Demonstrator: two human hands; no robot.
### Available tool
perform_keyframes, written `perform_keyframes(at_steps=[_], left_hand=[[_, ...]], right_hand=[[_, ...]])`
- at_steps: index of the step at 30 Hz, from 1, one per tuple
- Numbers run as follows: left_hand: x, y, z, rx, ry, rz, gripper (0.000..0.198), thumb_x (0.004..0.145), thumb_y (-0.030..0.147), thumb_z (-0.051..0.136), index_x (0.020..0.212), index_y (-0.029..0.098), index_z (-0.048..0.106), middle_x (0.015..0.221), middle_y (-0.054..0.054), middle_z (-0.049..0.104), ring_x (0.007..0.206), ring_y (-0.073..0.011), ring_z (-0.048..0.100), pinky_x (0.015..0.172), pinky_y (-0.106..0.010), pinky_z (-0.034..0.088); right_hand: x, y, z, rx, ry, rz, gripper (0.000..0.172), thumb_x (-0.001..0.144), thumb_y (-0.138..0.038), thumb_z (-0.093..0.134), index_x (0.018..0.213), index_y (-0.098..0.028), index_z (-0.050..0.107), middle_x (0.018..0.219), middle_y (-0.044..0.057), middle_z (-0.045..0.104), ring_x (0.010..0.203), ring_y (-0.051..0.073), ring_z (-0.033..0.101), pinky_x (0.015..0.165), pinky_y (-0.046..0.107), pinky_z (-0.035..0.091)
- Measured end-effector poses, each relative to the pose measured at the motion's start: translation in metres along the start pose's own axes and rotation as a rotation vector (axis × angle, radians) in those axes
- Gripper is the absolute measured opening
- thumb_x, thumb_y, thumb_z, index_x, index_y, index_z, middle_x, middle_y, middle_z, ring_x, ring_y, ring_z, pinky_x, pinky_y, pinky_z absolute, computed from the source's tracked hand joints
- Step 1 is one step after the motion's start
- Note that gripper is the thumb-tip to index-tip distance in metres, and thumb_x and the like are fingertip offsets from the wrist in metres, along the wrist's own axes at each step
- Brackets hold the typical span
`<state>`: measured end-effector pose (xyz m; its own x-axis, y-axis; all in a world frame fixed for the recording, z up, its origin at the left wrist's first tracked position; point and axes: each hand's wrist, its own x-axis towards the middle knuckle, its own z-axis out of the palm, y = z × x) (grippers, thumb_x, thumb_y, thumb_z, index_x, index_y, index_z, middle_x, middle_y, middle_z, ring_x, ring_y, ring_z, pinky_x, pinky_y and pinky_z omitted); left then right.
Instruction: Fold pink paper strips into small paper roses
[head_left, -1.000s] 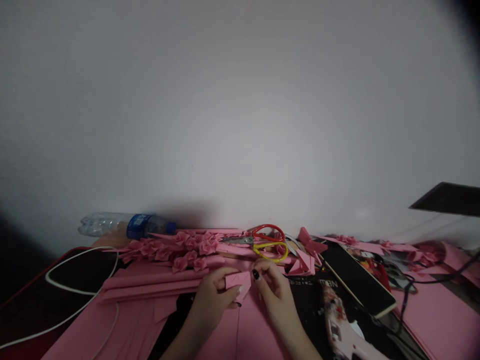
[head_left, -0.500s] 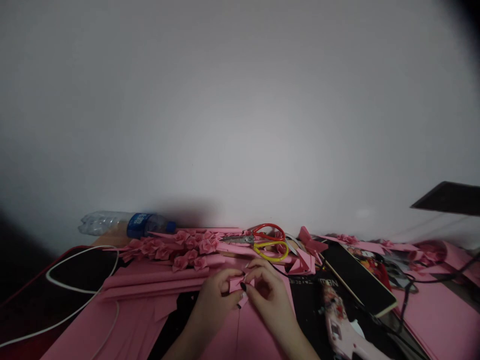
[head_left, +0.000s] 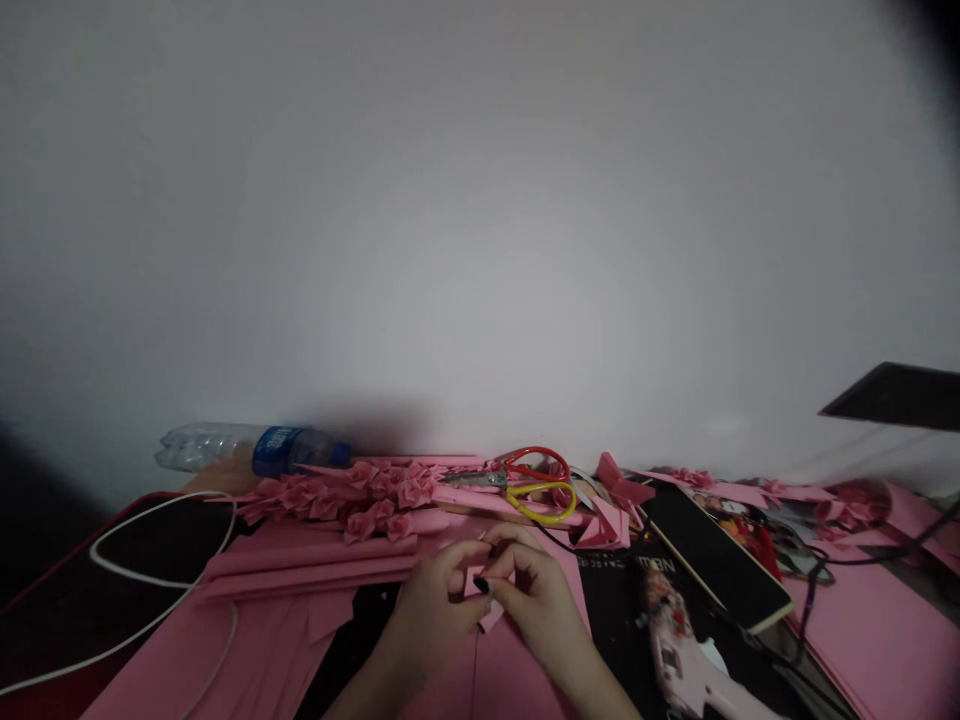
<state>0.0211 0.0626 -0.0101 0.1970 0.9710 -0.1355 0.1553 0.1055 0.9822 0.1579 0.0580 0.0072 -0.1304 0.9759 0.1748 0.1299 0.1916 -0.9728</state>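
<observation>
Between my two hands is a small folded piece of pink paper [head_left: 492, 616], partly hidden by the fingers. My left hand [head_left: 431, 605] pinches it from the left, thumb and fingertips closed on it. From the right, my right hand [head_left: 534, 600] grips the same paper, its dark-nailed thumb near my left thumb. Below them lies a large pink paper sheet [head_left: 480, 675] with a line down its middle. Behind the hands rest scissors [head_left: 540, 490] with one red and one yellow handle.
Pink paper roses [head_left: 382, 490] lie in a bunch at the back left, before a plastic bottle [head_left: 281, 450] on its side. Rolled pink paper [head_left: 307, 570] and a white cable [head_left: 150, 580] are at left. A phone [head_left: 716, 560] and a pink glue gun [head_left: 686, 660] lie at right.
Both hands have shifted slightly, with the fingertips closer together around the pink paper. Less of the paper shows between them. The things around them have stayed in place.
</observation>
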Motion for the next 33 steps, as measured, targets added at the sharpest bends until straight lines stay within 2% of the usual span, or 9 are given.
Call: perform_keyframes(at_steps=[3,7,10,16,22,33], left_hand=[[-0.001,0.001,0.001,-0.036,0.022,0.001,0.038,0.057,0.009,0.056,0.093,0.016,0.065,0.046,0.008,0.042,0.043,-0.0089,0.040,0.042,-0.018,0.029],[-0.003,0.006,0.003,-0.260,-0.077,-0.110,0.037,0.064,0.019,0.059,0.101,0.016,0.058,0.056,0.003,0.056,0.052,-0.0132,0.055,0.052,-0.024,0.044],[-0.005,0.009,0.003,-0.310,-0.110,-0.158,0.037,0.066,0.024,0.061,0.102,0.017,0.055,0.062,0.001,0.061,0.055,-0.0149,0.059,0.055,-0.027,0.048],[-0.005,0.012,0.001,-0.317,-0.090,-0.191,0.041,0.064,0.022,0.061,0.103,0.016,0.053,0.062,0.001,0.063,0.054,-0.0147,0.061,0.055,-0.028,0.051],[-0.003,0.013,-0.002,-0.381,-0.088,-0.188,0.038,0.064,0.024,0.062,0.100,0.015,0.053,0.068,-0.001,0.066,0.053,-0.0131,0.062,0.052,-0.024,0.050],[0.000,0.005,-0.002,-0.413,-0.089,-0.196,0.041,0.066,0.022,0.064,0.104,0.014,0.051,0.077,-0.004,0.069,0.053,-0.0124,0.063,0.053,-0.024,0.050]], right_hand=[[0.000,-0.001,-0.001,-0.003,0.032,-0.009,0.016,0.070,-0.011,0.063,0.056,-0.017,0.059,0.096,0.007,0.060,0.095,0.021,0.056,0.081,0.030,0.042],[0.000,-0.003,-0.001,-0.036,0.085,-0.037,0.015,0.073,-0.017,0.062,0.059,-0.018,0.060,0.098,0.007,0.061,0.096,0.021,0.055,0.082,0.029,0.042],[-0.002,-0.003,-0.001,-0.056,0.094,-0.058,0.014,0.075,-0.016,0.060,0.062,-0.019,0.061,0.099,0.007,0.061,0.098,0.021,0.055,0.083,0.030,0.041],[-0.003,-0.002,-0.004,-0.121,0.069,-0.086,0.016,0.078,-0.012,0.057,0.072,-0.021,0.068,0.103,0.008,0.061,0.101,0.022,0.054,0.086,0.032,0.041],[-0.004,-0.001,-0.006,-0.213,0.037,-0.123,0.019,0.084,-0.021,0.053,0.085,-0.023,0.071,0.113,0.009,0.059,0.107,0.024,0.052,0.091,0.036,0.039],[-0.005,0.000,-0.008,-0.227,-0.009,-0.155,0.034,0.092,-0.030,0.038,0.089,-0.023,0.071,0.119,0.007,0.056,0.112,0.022,0.048,0.096,0.037,0.035]])
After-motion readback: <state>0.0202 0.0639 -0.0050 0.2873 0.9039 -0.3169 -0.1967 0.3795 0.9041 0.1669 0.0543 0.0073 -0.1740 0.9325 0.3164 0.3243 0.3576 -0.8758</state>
